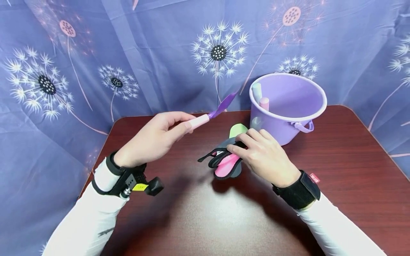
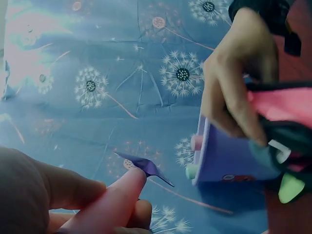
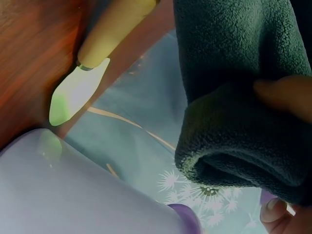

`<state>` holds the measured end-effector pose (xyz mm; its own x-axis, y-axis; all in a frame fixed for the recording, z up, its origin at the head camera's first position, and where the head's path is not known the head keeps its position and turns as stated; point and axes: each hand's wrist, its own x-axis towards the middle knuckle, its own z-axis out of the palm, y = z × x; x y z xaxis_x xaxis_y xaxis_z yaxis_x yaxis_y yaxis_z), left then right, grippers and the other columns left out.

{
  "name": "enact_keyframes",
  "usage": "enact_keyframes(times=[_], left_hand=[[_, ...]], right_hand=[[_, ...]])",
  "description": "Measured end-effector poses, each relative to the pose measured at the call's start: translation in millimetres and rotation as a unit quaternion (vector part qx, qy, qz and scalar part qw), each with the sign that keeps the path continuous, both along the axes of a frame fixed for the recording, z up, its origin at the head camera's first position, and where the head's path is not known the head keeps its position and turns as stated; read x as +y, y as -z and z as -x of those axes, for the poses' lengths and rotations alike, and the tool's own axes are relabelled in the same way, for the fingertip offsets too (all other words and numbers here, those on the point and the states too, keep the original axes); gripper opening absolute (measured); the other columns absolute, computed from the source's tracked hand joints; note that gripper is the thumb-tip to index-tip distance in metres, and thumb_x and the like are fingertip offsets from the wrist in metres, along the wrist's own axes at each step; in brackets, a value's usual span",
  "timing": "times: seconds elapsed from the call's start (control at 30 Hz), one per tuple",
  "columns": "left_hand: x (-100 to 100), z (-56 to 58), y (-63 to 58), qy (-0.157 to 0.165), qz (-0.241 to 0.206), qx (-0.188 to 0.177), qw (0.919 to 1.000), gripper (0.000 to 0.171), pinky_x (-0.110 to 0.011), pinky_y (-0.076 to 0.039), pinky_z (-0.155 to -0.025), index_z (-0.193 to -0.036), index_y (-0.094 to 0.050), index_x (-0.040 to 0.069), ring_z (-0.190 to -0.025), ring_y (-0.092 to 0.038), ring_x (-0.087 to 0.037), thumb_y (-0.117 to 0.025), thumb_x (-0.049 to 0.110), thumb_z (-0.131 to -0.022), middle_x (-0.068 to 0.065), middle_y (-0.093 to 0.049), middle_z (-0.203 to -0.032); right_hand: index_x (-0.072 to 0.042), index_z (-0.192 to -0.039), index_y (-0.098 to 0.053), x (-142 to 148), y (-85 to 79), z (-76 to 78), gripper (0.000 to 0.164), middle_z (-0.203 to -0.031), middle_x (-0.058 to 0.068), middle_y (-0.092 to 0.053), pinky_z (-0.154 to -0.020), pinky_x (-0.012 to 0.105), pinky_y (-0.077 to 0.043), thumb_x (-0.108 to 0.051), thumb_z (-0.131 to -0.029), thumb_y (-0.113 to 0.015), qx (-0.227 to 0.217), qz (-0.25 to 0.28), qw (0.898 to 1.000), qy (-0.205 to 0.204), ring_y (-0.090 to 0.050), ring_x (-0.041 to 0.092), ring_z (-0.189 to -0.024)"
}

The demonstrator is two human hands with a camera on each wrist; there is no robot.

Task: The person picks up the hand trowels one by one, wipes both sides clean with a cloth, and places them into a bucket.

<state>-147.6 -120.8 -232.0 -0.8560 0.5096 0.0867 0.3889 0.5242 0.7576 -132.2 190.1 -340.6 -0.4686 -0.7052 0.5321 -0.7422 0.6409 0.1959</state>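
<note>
My left hand [image 1: 153, 138] grips the pink handle [image 1: 199, 122] of a small hand trowel, its purple blade [image 1: 226, 102] tilted up to the right. My right hand [image 1: 266, 156] holds a folded cloth item [image 1: 226, 166], pink with black edging and a dark fleecy side [image 3: 234, 126]; its exact kind is unclear. In the right wrist view, a green-bladed trowel [image 3: 75, 95] with a pale handle [image 3: 117, 31] lies on the table beside the cloth. From the head, only its green blade [image 1: 237, 130] shows, beyond the right fingers.
A purple bucket [image 1: 275, 128] stands at the back right, its side handle [image 1: 304, 127] hanging down. A pale blue handle [image 1: 257, 93] and a pink handle [image 1: 264, 103] poke up inside it. A dandelion-patterned curtain [image 1: 160, 53] hangs behind the dark red wooden table [image 1: 346, 170].
</note>
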Motion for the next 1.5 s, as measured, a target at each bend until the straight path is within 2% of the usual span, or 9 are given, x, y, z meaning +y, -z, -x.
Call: enact_keyframes(times=[0.23, 0.37, 0.47, 0.57, 0.7, 0.87, 1.13, 1.37, 1.5], left_hand=[[20.2, 19.6, -23.0, -0.007, 0.027, 0.051, 0.9983, 0.026, -0.038, -0.042, -0.071, -0.120, -0.078, 0.025, -0.071, -0.048, -0.020, -0.062, 0.040, -0.108, -0.005, -0.053, -0.077], [34.2, 31.6, -31.6, -0.008, 0.043, 0.073, 0.9963, 0.032, -0.037, -0.045, -0.077, -0.117, -0.079, 0.025, -0.075, -0.051, -0.019, -0.063, 0.050, -0.106, -0.003, -0.047, -0.072], [46.2, 42.1, -37.6, -0.003, 0.063, 0.089, 0.9941, 0.032, -0.036, -0.043, -0.073, -0.119, -0.077, 0.020, -0.072, -0.050, -0.021, -0.063, 0.046, -0.107, -0.004, -0.049, -0.073], [59.0, 53.9, -44.4, 0.003, 0.083, 0.107, 0.9908, 0.029, -0.034, -0.043, -0.072, -0.121, -0.075, 0.015, -0.076, -0.053, -0.021, -0.064, 0.037, -0.108, -0.003, -0.062, -0.086], [76.8, 70.4, -52.2, 0.003, 0.104, 0.133, 0.9856, 0.024, -0.030, -0.046, -0.080, -0.120, -0.074, 0.011, -0.087, -0.058, -0.017, -0.064, 0.028, -0.108, 0.000, -0.069, -0.105], [98.8, 86.6, -58.9, 0.000, 0.118, 0.154, 0.9810, 0.020, -0.028, -0.046, -0.085, -0.116, -0.073, 0.009, -0.095, -0.059, -0.015, -0.063, 0.024, -0.108, -0.001, -0.069, -0.107], [132.5, 106.6, -60.2, 0.021, 0.149, 0.138, 0.9789, 0.029, -0.026, -0.044, -0.074, -0.113, -0.067, 0.010, -0.088, -0.057, -0.014, -0.071, 0.037, -0.104, 0.003, -0.069, -0.109], [164.2, 124.1, -51.9, 0.049, 0.199, 0.141, 0.9686, 0.017, -0.024, -0.043, -0.086, -0.117, -0.064, 0.008, -0.107, -0.054, -0.015, -0.063, 0.022, -0.107, 0.001, -0.067, -0.123], [178.3, 129.7, -44.1, 0.069, 0.202, 0.143, 0.9664, 0.015, -0.024, -0.043, -0.088, -0.117, -0.064, 0.006, -0.112, -0.056, -0.016, -0.063, 0.019, -0.108, 0.000, -0.069, -0.124]], right_hand=[[-0.017, -0.121, -0.075, -3.2, -5.1, -5.1, 0.049, -0.104, 0.008, -0.063, -0.072, 0.044, -0.040, 0.000, -0.075, -0.080, -0.009, -0.010, 1.000, 0.003, -0.056, 0.033, -0.091], [-0.016, -0.119, -0.075, -5.5, -6.9, -8.2, 0.048, -0.100, 0.007, -0.062, -0.071, 0.043, -0.039, -0.003, -0.074, -0.085, -0.021, -0.013, 1.000, 0.004, -0.056, 0.032, -0.089], [-0.017, -0.118, -0.074, -7.2, -7.2, -11.1, 0.048, -0.099, 0.006, -0.060, -0.071, 0.043, -0.040, -0.005, -0.073, -0.087, -0.028, -0.017, 0.999, 0.005, -0.057, 0.031, -0.089], [-0.017, -0.117, -0.075, -8.8, -6.9, -13.7, 0.046, -0.096, 0.005, -0.059, -0.071, 0.042, -0.039, -0.004, -0.074, -0.085, -0.028, -0.021, 0.999, 0.005, -0.057, 0.031, -0.089], [-0.018, -0.116, -0.075, -10.7, -6.9, -16.1, 0.043, -0.094, 0.005, -0.058, -0.070, 0.041, -0.038, -0.003, -0.076, -0.080, -0.027, -0.024, 0.999, 0.002, -0.056, 0.031, -0.088], [-0.019, -0.114, -0.075, -13.1, -7.8, -17.9, 0.040, -0.095, 0.005, -0.059, -0.071, 0.042, -0.039, -0.003, -0.078, -0.078, -0.029, -0.028, 0.999, -0.001, -0.056, 0.032, -0.089], [-0.020, -0.113, -0.074, -18.6, -7.5, -21.6, 0.034, -0.096, 0.004, -0.061, -0.073, 0.041, -0.042, -0.005, -0.082, -0.076, -0.038, -0.036, 0.999, -0.008, -0.056, 0.030, -0.088], [-0.021, -0.113, -0.074, -20.7, -5.7, -23.3, 0.034, -0.096, 0.002, -0.061, -0.076, 0.041, -0.045, -0.008, -0.082, -0.079, -0.050, -0.039, 0.998, -0.013, -0.058, 0.027, -0.091], [-0.021, -0.113, -0.075, -20.9, -5.0, -23.9, 0.033, -0.096, 0.002, -0.059, -0.077, 0.040, -0.045, -0.007, -0.083, -0.078, -0.047, -0.048, 0.998, -0.012, -0.057, 0.027, -0.091]])
